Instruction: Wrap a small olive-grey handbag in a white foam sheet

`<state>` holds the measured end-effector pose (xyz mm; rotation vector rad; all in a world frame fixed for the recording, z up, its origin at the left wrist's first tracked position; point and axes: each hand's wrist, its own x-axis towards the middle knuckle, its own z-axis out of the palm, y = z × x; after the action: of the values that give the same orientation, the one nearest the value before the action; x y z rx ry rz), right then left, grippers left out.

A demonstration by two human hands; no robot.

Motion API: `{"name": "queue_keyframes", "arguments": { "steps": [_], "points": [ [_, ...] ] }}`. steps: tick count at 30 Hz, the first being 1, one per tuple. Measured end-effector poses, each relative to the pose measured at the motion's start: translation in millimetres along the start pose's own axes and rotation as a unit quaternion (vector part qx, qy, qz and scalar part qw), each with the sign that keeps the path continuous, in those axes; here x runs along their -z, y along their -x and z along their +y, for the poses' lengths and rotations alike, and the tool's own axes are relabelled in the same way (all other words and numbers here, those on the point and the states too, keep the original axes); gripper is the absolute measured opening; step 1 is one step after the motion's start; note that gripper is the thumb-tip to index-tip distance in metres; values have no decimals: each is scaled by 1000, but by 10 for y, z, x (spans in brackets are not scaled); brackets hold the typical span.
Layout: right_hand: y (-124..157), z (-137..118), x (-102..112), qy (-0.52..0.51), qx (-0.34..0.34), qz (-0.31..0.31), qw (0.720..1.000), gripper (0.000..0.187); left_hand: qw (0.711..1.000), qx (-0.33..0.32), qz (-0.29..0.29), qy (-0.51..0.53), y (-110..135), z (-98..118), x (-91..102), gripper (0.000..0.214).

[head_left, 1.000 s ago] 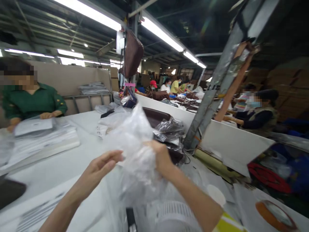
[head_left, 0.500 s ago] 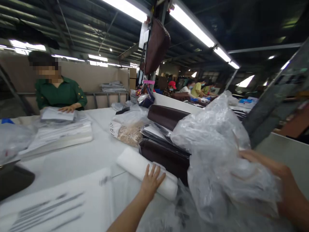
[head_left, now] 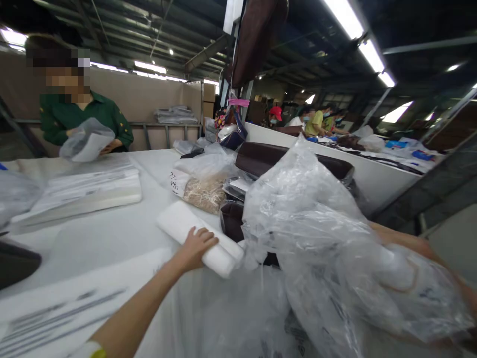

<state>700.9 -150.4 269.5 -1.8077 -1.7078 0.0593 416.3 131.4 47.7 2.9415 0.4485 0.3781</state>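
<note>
My left hand (head_left: 196, 246) reaches forward and curls over the near end of a white foam roll (head_left: 175, 223) lying on the white table (head_left: 112, 233). On the right, my right hand (head_left: 395, 241) holds up a big crumpled clear plastic bag (head_left: 309, 219). The plastic veils most of that hand, and only the wrist and forearm show plainly. The bag hangs in front of dark brown leather bags (head_left: 261, 156) stacked just behind the roll.
A clear bag of tan filling (head_left: 203, 191) lies behind the roll. A person in a green shirt (head_left: 55, 117) handles plastic by a stack of white sheets (head_left: 82, 191). A brown bag (head_left: 257, 35) hangs overhead. Other workers sit at far tables.
My left hand let go of the plastic, reached to the foam roll and now closes on it. My right hand carried the plastic bag to the right. My view swung left.
</note>
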Motion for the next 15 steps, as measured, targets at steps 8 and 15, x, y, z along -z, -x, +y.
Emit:
{"name": "queue_keyframes", "arguments": {
  "steps": [8,15],
  "points": [
    [-688,-14,-651,-94,19,-151,984,23,991,-38,128,33,858,-520,395,43],
    [-750,171,-454,-106,-81,-90,987,29,980,-24,189,56,697,-435,403,39]
  ]
}}
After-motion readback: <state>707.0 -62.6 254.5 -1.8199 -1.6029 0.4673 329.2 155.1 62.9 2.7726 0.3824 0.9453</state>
